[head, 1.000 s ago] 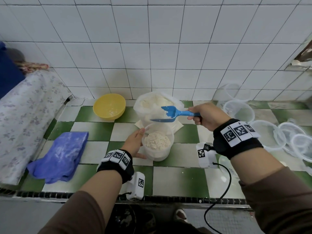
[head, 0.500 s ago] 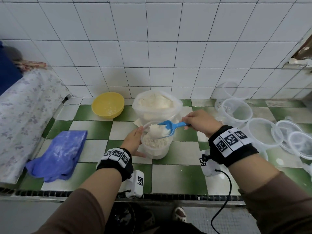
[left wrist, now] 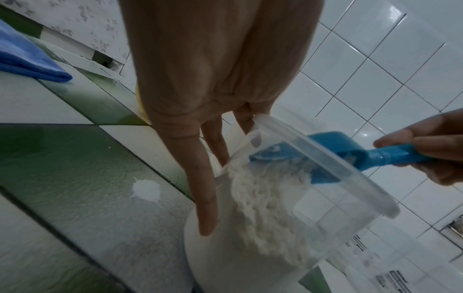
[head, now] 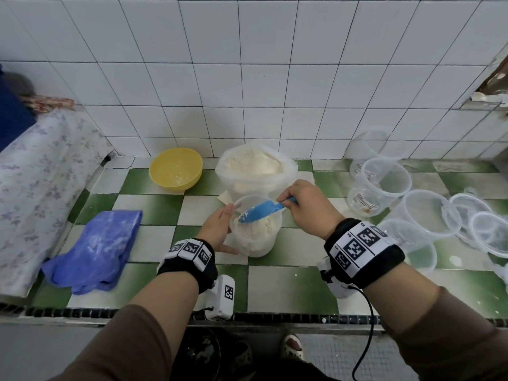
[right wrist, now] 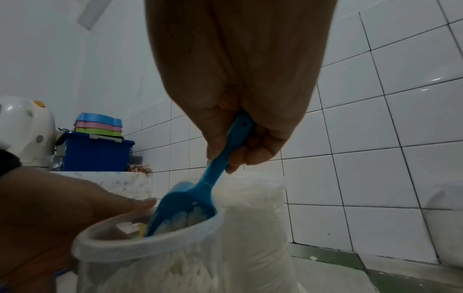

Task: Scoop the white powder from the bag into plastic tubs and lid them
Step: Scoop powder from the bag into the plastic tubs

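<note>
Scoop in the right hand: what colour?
Blue scoop, clearest in the head view.

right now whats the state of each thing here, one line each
tub: upright, unlidded, partly filled with powder
blue scoop: tipped into the tub, powder spilling out
bag: open, full of white powder
left hand: steadies the tub's side
right hand: grips the scoop handle
spare tubs: empty, unlidded
yellow bowl: upright, nearly empty
blue cloth: crumpled, dusted with powder
</note>
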